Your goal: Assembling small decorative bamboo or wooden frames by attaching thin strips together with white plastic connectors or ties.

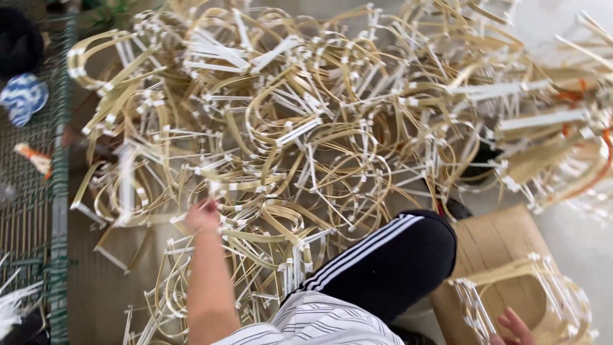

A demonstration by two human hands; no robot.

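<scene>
From the head camera I look down on a big tangled heap of pale yellow bamboo-strip frames bound with white tape (306,128), spread over the floor (102,287) from its far edge almost to my knees. My left hand (203,216) reaches into the near edge of the heap, and its fingers (207,206) are closed together on one thin bent strip of a frame there, though motion blur keeps me from seeing how firmly. My right hand (516,326) sits at the bottom right corner of the view, fingers spread apart and resting against a separate bamboo frame (523,287) that lies on a brown cardboard sheet (498,243), well apart from the main heap. My knee in black trousers with white side stripes (389,255) is between the two.

I judge these frames light and springy: the strips are thin and curved, and they hook into each other, so pulling one could drag its neighbours along. The strips look stiff enough to snap if bent sharply. The taped joints seem the safest place to take hold, since several strips meet there.

At the left edge of the floor runs a green woven mat (57,191), with a blue-and-white patterned cloth (22,96) beyond it.
</scene>
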